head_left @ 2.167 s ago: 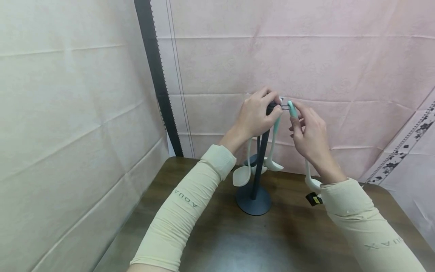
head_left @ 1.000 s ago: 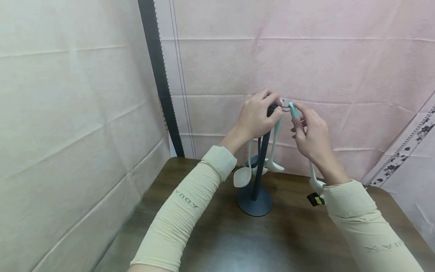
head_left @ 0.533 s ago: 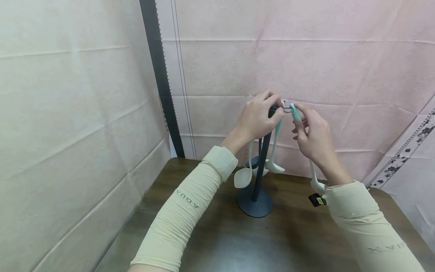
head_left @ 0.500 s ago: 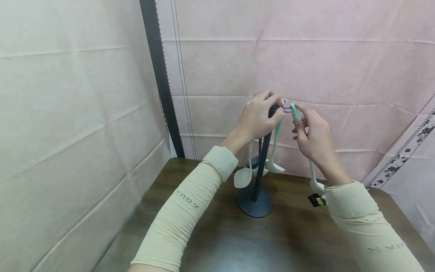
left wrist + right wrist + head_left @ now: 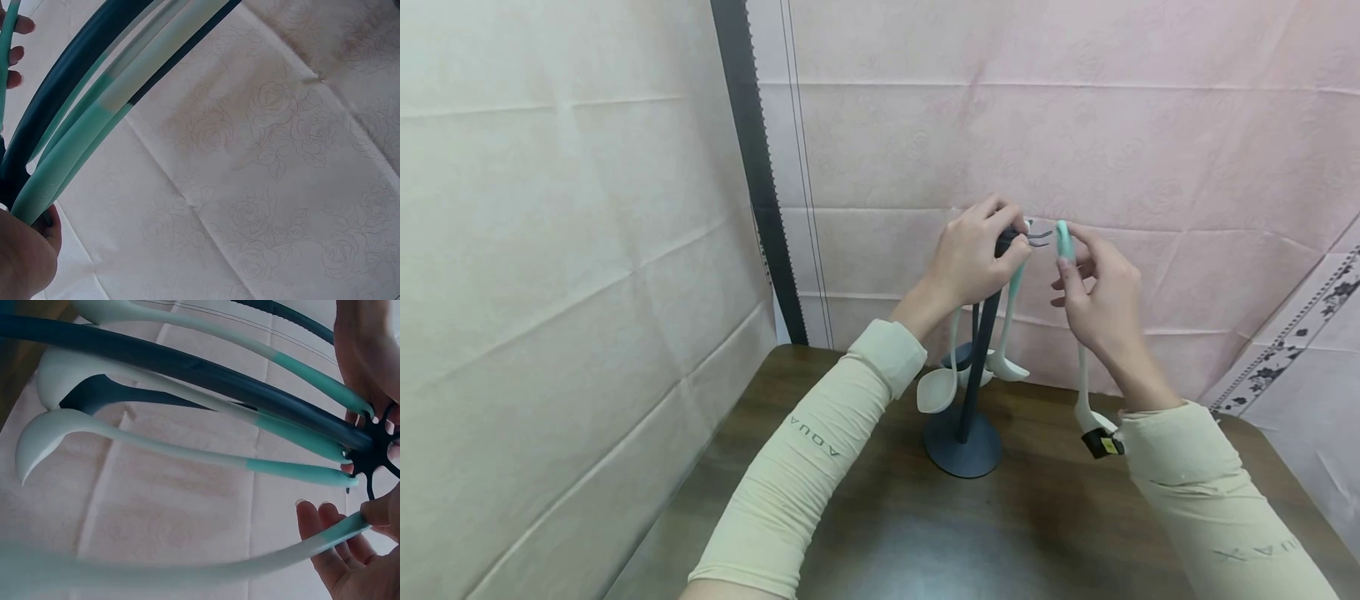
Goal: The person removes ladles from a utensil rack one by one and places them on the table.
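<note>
My left hand [image 5: 973, 254] grips the top of a dark utensil stand [image 5: 977, 367], thumb in front and fingers over the hub. To its right, my right hand [image 5: 1102, 287] pinches the teal handle end of a white ladle [image 5: 1064, 240] between thumb and fingers. The ladle hangs down, its white bowl partly behind the right wrist. A small gap separates its handle loop from the stand's thin hooks [image 5: 1041, 238]. In the right wrist view, the black star-shaped hub [image 5: 369, 449] carries several teal-handled utensils, and the held ladle [image 5: 269, 565] sits apart below them.
A hanging white spoon-shaped utensil [image 5: 936, 390] and a white ladle-like one [image 5: 1006, 367] surround the pole, with a dark utensil [image 5: 100, 394] behind. The stand's round base [image 5: 962, 446] rests on a brown wooden table [image 5: 880, 517]. Patterned cloth [image 5: 1150, 150] covers the walls behind.
My right hand has moved right and slightly up, drawing the ladle's loop off the hook; the hook tips now show bare. The left hand stays on the stand's top.
</note>
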Available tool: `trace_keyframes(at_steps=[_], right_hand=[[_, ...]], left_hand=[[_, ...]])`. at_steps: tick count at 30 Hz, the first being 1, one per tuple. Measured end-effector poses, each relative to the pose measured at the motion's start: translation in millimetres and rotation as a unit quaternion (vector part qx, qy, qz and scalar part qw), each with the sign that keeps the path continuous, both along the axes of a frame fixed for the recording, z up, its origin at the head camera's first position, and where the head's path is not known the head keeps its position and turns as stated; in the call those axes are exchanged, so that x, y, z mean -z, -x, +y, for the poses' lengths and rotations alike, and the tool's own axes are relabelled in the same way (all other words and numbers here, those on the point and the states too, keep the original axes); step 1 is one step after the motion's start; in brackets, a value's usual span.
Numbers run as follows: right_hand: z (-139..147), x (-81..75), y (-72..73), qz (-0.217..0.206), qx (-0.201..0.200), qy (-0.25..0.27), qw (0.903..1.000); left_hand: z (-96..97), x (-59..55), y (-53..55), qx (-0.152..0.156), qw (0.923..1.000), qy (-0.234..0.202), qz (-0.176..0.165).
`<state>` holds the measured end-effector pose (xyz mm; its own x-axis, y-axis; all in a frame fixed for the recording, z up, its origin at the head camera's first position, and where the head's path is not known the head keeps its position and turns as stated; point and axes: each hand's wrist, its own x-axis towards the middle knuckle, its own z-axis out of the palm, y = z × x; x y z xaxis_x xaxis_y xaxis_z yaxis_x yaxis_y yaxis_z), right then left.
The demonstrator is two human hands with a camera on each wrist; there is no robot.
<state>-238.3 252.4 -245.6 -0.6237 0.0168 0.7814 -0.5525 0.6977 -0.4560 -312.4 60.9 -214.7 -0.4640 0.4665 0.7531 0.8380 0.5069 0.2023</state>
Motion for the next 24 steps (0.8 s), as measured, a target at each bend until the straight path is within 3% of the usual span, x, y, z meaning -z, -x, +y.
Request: trace_keyframes(at_steps=[9,15,24], right_hand=[[11.9,-5.0,-7.1,-0.029,-0.008,0.027,0.9992],[16.8,-6.7,-9.0,-0.027,0.013,0.017,0.9994],[25.9,-5.7,-11.4,-0.029,0.005,0.022,0.9993]], left_hand=[[-0.1,-1.1,-0.3,-0.01,1.0,0.002,0.002],[-0.2,-1.1,-1.4,-0.008,1.0,0.001,-0.001],[-0.9,-0.9,-2.6,-0.003,1.0,-0.005,-0.005]])
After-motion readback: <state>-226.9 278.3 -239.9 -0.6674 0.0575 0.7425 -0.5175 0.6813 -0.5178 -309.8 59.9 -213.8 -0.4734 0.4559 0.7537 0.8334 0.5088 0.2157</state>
